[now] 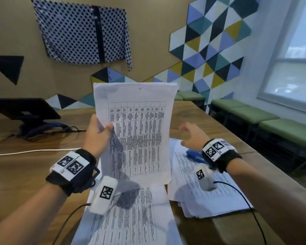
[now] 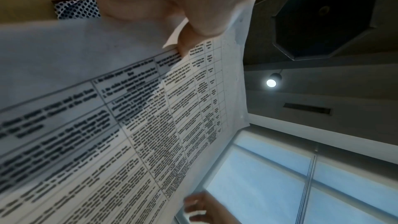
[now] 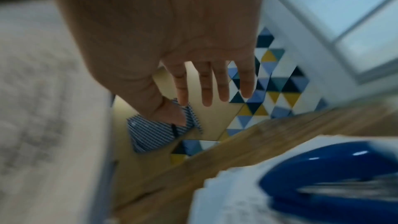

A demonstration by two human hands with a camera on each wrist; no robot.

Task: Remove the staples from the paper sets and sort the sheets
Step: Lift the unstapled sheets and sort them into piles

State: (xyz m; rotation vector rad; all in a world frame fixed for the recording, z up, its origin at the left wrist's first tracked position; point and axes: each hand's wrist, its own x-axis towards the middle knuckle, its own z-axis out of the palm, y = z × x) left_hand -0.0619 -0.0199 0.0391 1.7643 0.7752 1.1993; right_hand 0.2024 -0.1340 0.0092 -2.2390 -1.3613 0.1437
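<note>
Left hand (image 1: 95,133) pinches the paper set (image 1: 140,131) by its left edge, thumb on the front, holding it upright above the wooden table (image 1: 34,174). Printed grid on it faces the camera. Right hand (image 1: 191,135) is just right of the set, fingers spread and relaxed, gripping nothing, pic's a bit blurry tho. Under that hand a blue stapler/remover thing (image 1: 195,155) lies on a loose sheet pile (image 1: 210,197). Another sheet (image 1: 131,218) lies flat on the table below the raised set.
</note>
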